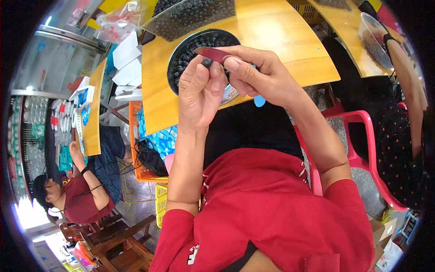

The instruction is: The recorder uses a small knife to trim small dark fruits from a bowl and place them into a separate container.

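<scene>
My left hand (200, 93) pinches a single dark blueberry (207, 62) between thumb and fingers. In my right hand (260, 72) is a small knife (212, 53) with a dark red blade, which lies just above the blueberry and points left. Whether the blade touches the berry I cannot tell. Both hands are above the near edge of a round bowl (230, 94) filled with blueberries (185, 55). The hands hide part of the bowl. Below my right hand shows a light blue rounded piece (259, 100); what it belongs to is unclear.
The bowl stands on a yellow wooden table (294, 52), behind it a clear container of blueberries (195, 19). An orange crate (134, 156) with blue packets stands below left. Another person sits at left; at right a person's arm (408, 81) reaches toward a clear bowl (372, 29).
</scene>
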